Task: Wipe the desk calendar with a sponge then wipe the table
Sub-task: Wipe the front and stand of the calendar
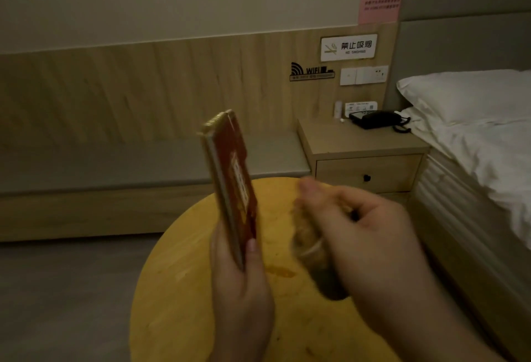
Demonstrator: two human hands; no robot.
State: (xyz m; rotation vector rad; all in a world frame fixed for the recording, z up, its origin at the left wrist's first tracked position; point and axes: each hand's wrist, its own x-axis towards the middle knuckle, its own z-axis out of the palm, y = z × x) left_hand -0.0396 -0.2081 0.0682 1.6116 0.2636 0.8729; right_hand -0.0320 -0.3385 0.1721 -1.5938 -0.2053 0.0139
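Your right hand (362,226) and the sponge (311,249) it grips are smeared with motion blur, so the sponge's edges can't be made out. The round table (178,304) runs off the bottom edge, and the desk calendar (230,177) is turned almost edge-on, its print unreadable.

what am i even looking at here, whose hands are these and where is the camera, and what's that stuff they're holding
There is no machine here: a person wears one camera on the head, so you look forward and down at their own two bare hands. The left hand holds a red desk calendar upright, seen almost edge-on. The right hand grips a yellowish sponge, blurred by motion, just beside the calendar; whether it touches is unclear. Below them is a round yellow table with an orange-brown smear on it. Behind stand a nightstand with a black telephone, a bed with white bedding, and wall signs for wifi and no smoking.
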